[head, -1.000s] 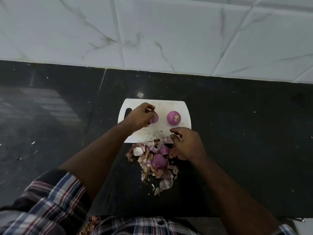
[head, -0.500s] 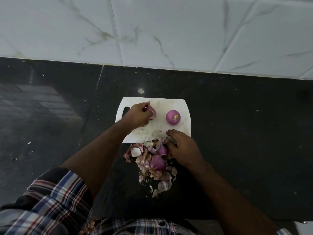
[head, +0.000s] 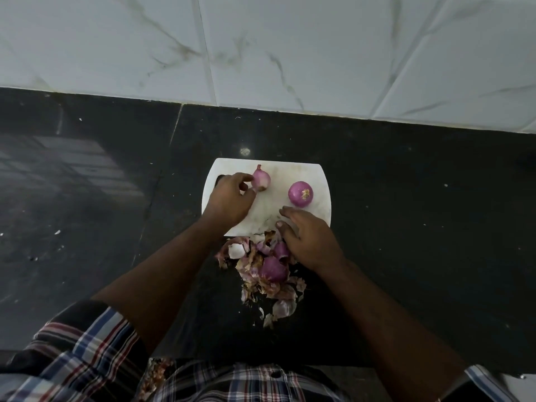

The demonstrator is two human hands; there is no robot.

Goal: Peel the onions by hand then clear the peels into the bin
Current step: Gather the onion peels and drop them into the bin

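Glossy dark stone counter [head: 406, 227], white plastic board [head: 290, 172], papery onion peels [head: 266, 274].

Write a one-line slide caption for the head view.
Left hand touches one onion on the cutting board; right hand rests beside the peels.
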